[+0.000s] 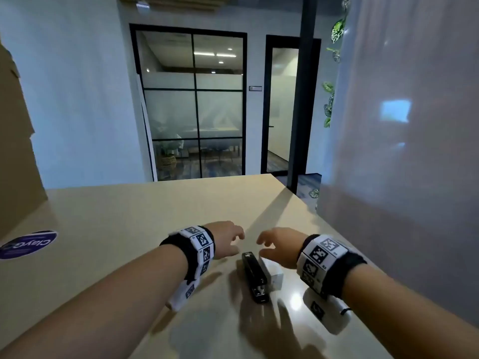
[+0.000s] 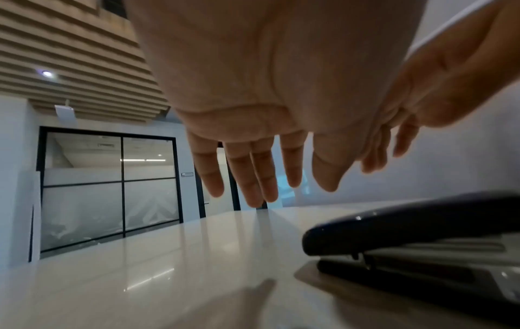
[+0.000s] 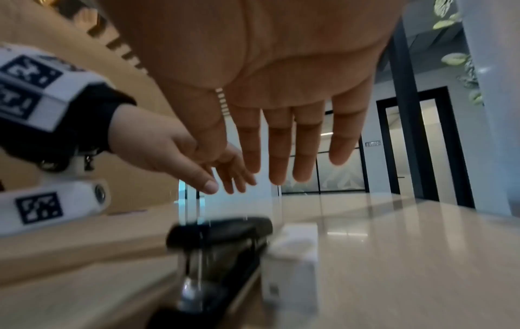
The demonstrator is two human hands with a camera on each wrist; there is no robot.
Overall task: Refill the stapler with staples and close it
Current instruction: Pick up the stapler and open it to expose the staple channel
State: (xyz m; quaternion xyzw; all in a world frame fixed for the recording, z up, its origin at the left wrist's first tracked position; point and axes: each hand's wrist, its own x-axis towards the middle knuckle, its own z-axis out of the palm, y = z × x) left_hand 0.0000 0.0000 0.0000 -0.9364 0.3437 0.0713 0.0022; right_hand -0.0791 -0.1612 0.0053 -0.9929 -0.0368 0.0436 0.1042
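Note:
A black stapler lies closed on the beige table, lengthwise toward me; it also shows in the left wrist view and the right wrist view. A small white staple box sits against its right side. My left hand hovers above the table just left of the stapler's far end, fingers straight and spread, holding nothing. My right hand hovers over the box's far end, fingers straight, empty. Neither hand touches the stapler.
A round purple sticker lies at the table's left edge beside a brown cardboard box. A grey partition rises along the right. Beyond the table's far edge are a glass wall and a doorway.

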